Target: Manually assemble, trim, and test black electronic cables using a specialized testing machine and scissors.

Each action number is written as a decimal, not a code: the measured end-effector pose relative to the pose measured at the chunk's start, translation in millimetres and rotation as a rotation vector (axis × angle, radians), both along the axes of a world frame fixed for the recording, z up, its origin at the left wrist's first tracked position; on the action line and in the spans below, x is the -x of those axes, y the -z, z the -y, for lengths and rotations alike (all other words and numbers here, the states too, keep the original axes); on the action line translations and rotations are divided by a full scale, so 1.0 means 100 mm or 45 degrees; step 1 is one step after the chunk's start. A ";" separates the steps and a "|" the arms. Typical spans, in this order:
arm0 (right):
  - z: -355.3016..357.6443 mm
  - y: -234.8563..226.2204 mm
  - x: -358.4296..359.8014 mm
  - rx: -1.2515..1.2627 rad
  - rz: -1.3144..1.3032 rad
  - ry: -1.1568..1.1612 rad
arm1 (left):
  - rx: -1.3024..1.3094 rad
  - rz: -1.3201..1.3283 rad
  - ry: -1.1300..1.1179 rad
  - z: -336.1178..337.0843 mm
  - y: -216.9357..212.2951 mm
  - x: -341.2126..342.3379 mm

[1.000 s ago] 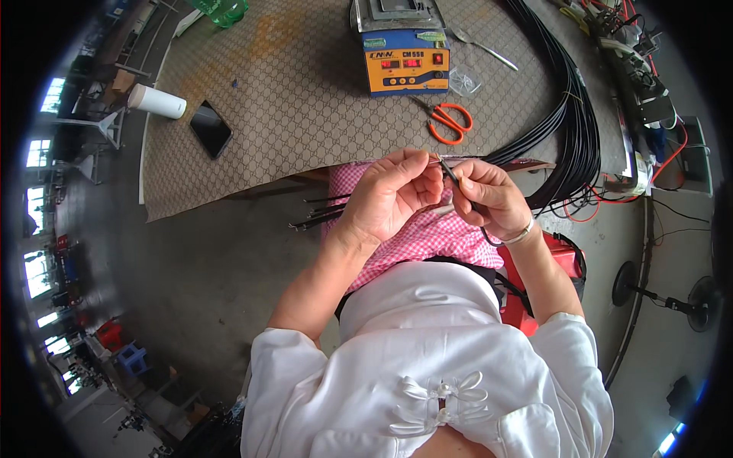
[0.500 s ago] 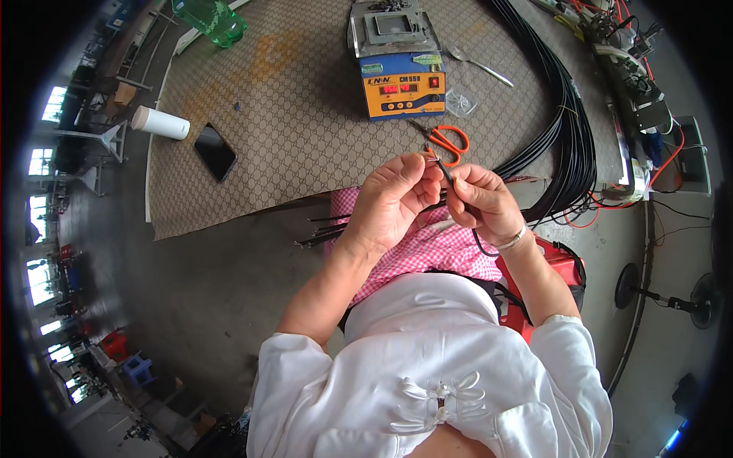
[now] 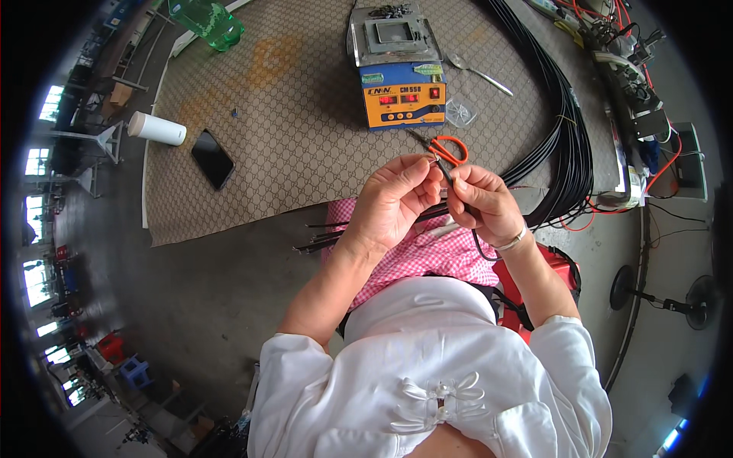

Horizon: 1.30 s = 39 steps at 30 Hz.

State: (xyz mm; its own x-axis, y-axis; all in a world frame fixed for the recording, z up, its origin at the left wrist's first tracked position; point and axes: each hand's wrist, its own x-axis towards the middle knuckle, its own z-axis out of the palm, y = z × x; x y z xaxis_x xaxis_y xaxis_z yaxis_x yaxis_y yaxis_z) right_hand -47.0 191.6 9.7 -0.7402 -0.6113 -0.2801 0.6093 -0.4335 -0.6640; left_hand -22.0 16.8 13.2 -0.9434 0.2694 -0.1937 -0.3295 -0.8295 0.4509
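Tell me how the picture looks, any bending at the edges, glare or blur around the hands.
Head view: fisheye bends the mat edge and cable bundle; a black rim rings the frame. Even daylight, soft shadows, bright windows blown out at left. Left hand and right hand are sharp; no glare on them.

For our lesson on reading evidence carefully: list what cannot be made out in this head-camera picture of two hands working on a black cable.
- Cable end: hidden between the fingertips of the left hand and right hand.
- Scissors: blades partly behind the hands.
- Green bottle: cut off by the top rim.
- Cable bundle: individual strands too fine to count.
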 end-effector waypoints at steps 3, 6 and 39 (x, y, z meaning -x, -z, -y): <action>0.01 0.00 0.05 0.011 -0.009 0.002 | -0.025 -0.006 0.009 0.01 0.00 0.06; 0.01 0.01 0.10 0.025 -0.007 -0.006 | -0.050 0.007 0.004 0.01 0.00 0.10; -0.43 0.66 1.48 -2.141 -1.326 0.011 | 0.206 0.356 -0.023 0.01 0.49 0.06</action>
State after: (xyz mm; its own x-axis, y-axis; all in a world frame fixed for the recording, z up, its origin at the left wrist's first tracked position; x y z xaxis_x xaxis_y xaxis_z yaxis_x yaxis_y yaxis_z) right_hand -194.5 234.9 -56.0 -0.9720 -0.2348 -0.0028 -0.2169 0.9026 -0.3718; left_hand -28.3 15.3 -35.4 -0.8518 0.1974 -0.4853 -0.4451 -0.7612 0.4716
